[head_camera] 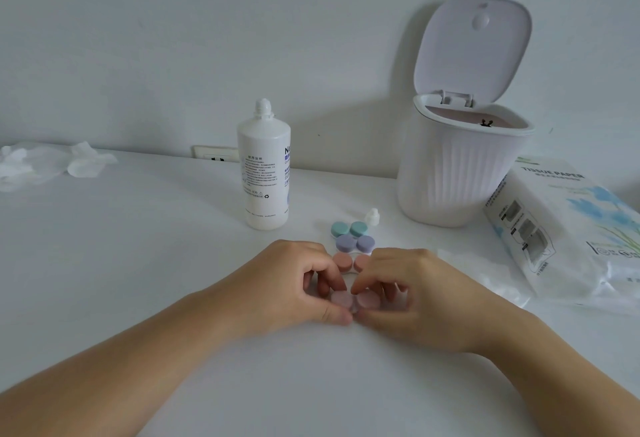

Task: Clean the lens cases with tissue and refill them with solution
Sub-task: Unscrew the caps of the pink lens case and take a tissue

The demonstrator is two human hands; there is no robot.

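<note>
Pale pink twin-cup plastic lens case [354, 299] at table front, caps on, pinched by left hand [294, 284] and right hand [412, 292]. Green [349, 229], purple [355, 243] and salmon [348, 262] cases behind, all capped. White solution bottle [264, 173] standing uncapped. Progress judged unclear: cleaned or untouched, indistinguishable.

Cases: teal [349, 229], purple [354, 243], coral [350, 262], pink [355, 299]; bin [460, 173] white w/ ribs, prob.
</note>
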